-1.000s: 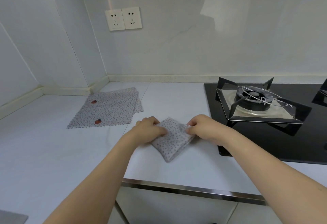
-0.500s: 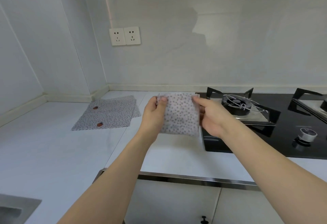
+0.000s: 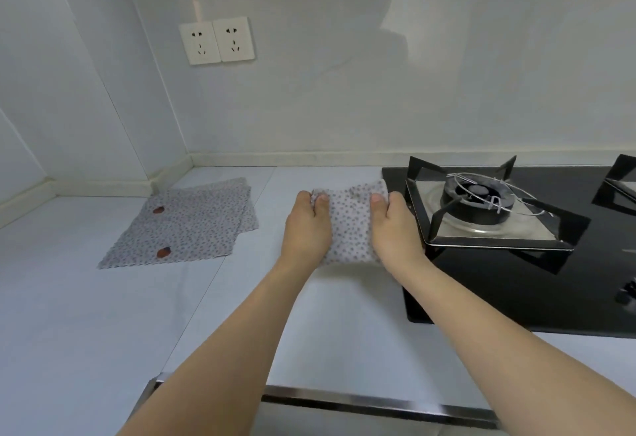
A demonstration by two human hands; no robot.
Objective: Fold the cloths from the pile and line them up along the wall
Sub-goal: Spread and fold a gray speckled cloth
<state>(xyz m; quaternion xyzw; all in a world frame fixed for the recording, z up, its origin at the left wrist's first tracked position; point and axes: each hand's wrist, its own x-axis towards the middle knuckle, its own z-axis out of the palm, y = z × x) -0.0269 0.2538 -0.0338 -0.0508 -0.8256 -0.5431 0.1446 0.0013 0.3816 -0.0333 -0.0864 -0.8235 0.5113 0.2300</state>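
The folded cloth point(image 3: 349, 225) is pinched at its two sides, the left hand point(image 3: 306, 225) on its left edge and the right hand point(image 3: 395, 229) on its right, thumbs on top. It is held just beside the hob's left edge, short of the table's back edge; whether it rests on the table cannot be told. Held this way, its folds are probably kept square for setting down by the wall point(image 3: 344, 98). The pile point(image 3: 186, 225) lies flat toward the table's back left corner. The hob point(image 3: 488, 284) and its burner stand point(image 3: 481, 208) crowd the right side.
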